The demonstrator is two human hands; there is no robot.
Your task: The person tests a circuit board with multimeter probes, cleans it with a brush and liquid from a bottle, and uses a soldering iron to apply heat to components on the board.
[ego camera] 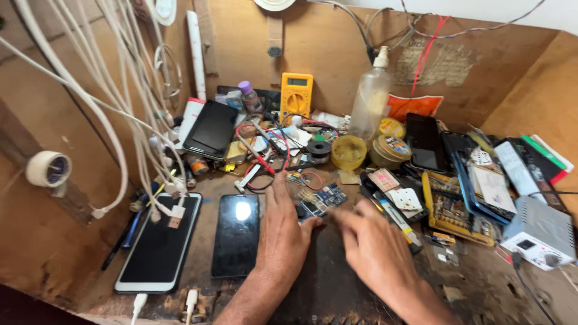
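Note:
My left hand point(283, 235) lies flat on the dark bench, its fingers beside a black phone point(236, 235) that lies face up. Its thumb reaches toward a small blue circuit board point(322, 198). My right hand point(373, 247) hovers just right of that board, blurred, fingers curled inward near it. Whether the right hand pinches something small I cannot tell. Neither hand clearly holds anything.
A white-framed phone point(158, 241) lies at the left under hanging white cables point(129, 108). Behind stand a yellow multimeter point(296, 93), a clear spray bottle point(368, 96), solder wire point(318, 150) and red leads. Phones, phone parts point(451, 210) and a white box point(539, 232) crowd the right.

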